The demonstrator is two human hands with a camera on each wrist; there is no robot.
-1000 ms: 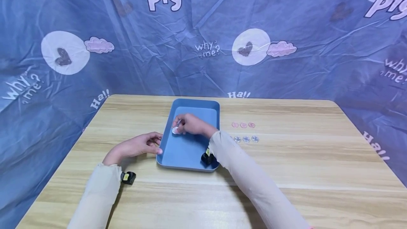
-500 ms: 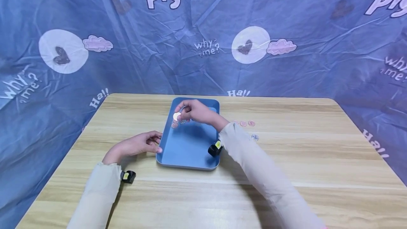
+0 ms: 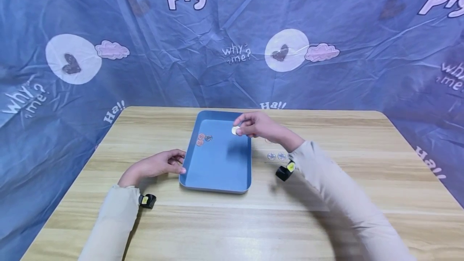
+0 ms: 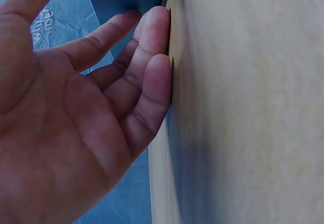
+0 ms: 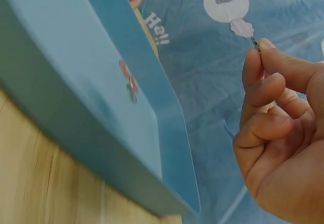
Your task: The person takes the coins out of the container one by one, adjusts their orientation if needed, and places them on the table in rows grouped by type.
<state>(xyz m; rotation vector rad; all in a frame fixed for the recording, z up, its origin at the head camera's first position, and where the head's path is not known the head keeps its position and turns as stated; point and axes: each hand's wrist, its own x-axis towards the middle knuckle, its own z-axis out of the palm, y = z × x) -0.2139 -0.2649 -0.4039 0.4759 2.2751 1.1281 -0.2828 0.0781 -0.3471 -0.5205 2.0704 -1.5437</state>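
Note:
Between thumb and fingertips my right hand pinches a bright silver coin, held above the right rim of the blue tray. The right wrist view shows the pinched coin edge-on. Inside the tray, toward its left wall, lie two copper-coloured coins and a darker silver coin, close together. My left hand rests by the tray's left wall with the thumb tip against it. In the left wrist view its fingers are loosely bent, tips down at the table.
Right of the tray, a row of silver coins lies on the wooden table, the right end hidden by my sleeve. Behind them a copper-coloured coin shows partly under my right hand. A printed blue cloth hangs behind the table.
My right hand has gone from low inside the tray, up and then right to its right rim, carrying the silver coin. The left hand has stayed put.

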